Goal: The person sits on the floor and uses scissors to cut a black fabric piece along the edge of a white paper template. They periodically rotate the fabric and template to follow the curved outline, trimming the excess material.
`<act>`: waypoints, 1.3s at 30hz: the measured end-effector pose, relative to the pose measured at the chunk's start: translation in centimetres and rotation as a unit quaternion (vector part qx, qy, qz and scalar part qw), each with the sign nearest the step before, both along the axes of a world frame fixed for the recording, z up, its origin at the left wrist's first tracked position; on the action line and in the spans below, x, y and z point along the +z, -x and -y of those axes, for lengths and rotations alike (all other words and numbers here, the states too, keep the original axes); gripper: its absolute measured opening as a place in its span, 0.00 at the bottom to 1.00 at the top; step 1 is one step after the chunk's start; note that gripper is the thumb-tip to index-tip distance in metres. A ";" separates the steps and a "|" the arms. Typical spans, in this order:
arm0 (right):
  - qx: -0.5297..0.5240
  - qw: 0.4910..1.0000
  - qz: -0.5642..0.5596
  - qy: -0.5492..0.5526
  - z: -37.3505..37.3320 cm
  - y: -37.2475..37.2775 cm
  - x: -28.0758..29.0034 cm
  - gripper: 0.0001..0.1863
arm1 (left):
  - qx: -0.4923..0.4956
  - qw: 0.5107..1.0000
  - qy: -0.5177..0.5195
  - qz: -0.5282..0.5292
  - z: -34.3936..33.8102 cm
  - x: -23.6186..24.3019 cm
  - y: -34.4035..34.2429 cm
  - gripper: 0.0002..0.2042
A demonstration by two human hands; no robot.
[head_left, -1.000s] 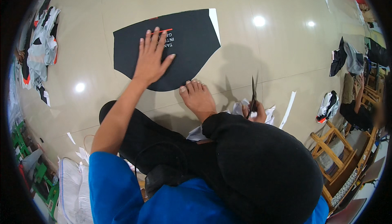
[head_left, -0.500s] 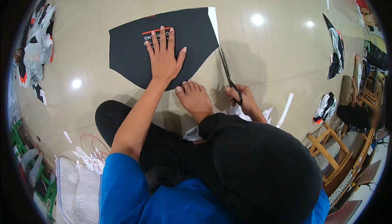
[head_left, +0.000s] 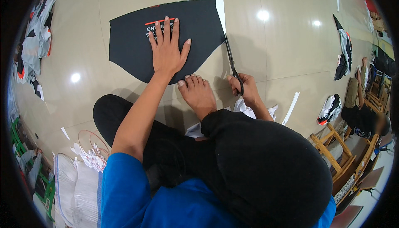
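Observation:
A black fabric panel (head_left: 129, 43) with a red line and pale print lies flat on the tiled floor. Along its right edge shows a white strip (head_left: 220, 13). My left hand (head_left: 168, 53) rests on the panel, palm down with fingers spread. In my right hand (head_left: 245, 88) are long dark scissors (head_left: 231, 59), pointing away from me. Their tips meet the panel's right edge by the lower end of the white strip. My bare foot (head_left: 198, 95) touches or nearly touches the panel's near edge.
White scraps (head_left: 246, 109) lie beside my right forearm, and a white strip (head_left: 291, 108) is farther right. Fabric piles (head_left: 36, 47) lie at the far left, with more pieces (head_left: 330, 109) at right. White sacks (head_left: 85, 186) stand lower left. Another person (head_left: 359, 117) is at the right by wooden frames (head_left: 332, 149).
The scissors and my right hand have moved slightly farther away, along the panel's right edge. My left hand stays spread on the panel. The whole view has shifted a little.

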State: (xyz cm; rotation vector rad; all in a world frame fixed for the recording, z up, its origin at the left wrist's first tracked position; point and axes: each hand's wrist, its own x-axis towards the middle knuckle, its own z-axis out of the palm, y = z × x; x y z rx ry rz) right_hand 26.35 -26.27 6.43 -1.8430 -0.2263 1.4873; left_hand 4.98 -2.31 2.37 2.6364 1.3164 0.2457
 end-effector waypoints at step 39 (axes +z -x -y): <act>0.008 1.000 0.026 0.010 -0.2 0.1 -0.5 0.22 | 0.004 1.000 0.003 -0.015 0.0 -0.4 -0.2 0.38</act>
